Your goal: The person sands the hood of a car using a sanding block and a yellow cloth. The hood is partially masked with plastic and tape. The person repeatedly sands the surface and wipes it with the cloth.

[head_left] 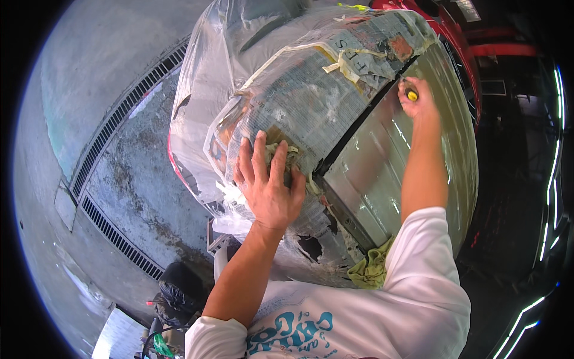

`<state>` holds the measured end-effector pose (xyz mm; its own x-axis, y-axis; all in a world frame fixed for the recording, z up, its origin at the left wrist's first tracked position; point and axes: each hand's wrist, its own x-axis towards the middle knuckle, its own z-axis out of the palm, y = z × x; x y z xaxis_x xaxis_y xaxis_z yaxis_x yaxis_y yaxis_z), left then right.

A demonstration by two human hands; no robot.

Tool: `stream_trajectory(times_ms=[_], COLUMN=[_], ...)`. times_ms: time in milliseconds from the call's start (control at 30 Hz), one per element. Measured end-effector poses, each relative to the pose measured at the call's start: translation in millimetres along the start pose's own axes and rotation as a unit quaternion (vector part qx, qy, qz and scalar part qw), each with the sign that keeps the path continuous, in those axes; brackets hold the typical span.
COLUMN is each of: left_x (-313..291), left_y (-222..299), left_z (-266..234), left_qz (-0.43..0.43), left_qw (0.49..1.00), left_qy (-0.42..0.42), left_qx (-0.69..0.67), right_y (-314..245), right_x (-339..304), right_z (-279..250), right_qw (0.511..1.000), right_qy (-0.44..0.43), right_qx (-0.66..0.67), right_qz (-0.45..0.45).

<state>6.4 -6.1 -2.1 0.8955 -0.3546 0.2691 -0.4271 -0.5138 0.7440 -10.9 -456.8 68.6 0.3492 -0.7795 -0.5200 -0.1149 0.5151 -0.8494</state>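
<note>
A yellow-ended tool (pixel 412 94) is clenched in the right hand (pixel 424 104) at the frame's upper right, near the dark strip (pixel 351 139) along the shiny panel (pixel 371 167). The left hand (pixel 269 188) is spread mid-frame over crumpled tape (pixel 290 154), seemingly for steadiness; whether the tape is grasped cannot be told. Newspaper (pixel 323 90) seems laid as shielding.

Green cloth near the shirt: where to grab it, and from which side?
I'd pinch the bunched folds at the middle of the green cloth, coming from above and the person's left. It lies crumpled, so its folds should give fingertips something to close on; in this view, the white shirt crowds its right side, leaving the left easier.
</note>
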Motion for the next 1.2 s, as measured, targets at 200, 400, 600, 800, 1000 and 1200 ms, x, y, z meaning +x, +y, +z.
stream_trajectory(times_ms=[200,400,600,800,1000,1200], left_x=[3.3,-0.5,-0.5,1.8,1.9,-1.1], left_y=[0.4,-1.6,-0.5,-2.7,-1.1,0.8], left_z=[-1.8,-0.4,-0.7,-0.2,-1.1,-0.7], left_qz=[-0.001,0.001,-0.011,0.002,0.002,-0.009], left_qw=[1.000,1.000,1.000,1.000,1.000,1.000], left_qy=[0.003,0.008,-0.004,0.003,0.005,-0.002], left_qx=[-0.004,-0.006,-0.017,-0.005,-0.012,0.003], right_y=[-6.0,3.2,4.5,-8.0,-12.3,-7.7], right_x=[7.0,12.3,-14.4,8.1,11.1,-8.4], right_z=[-1.2,-7.8,2.4,-10.2,-30.7,-21.8], right_qw=[1.000,0.997,0.997,0.999,0.994,0.990], right_qy=[-0.013,-0.013,0.015,-0.011,-0.077,-0.086], right_qx=[-0.014,-0.063,-0.075,-0.036,-0.009,-0.055], right_qz=[-0.016,-0.030,-0.031,0.008,0.073,0.098])
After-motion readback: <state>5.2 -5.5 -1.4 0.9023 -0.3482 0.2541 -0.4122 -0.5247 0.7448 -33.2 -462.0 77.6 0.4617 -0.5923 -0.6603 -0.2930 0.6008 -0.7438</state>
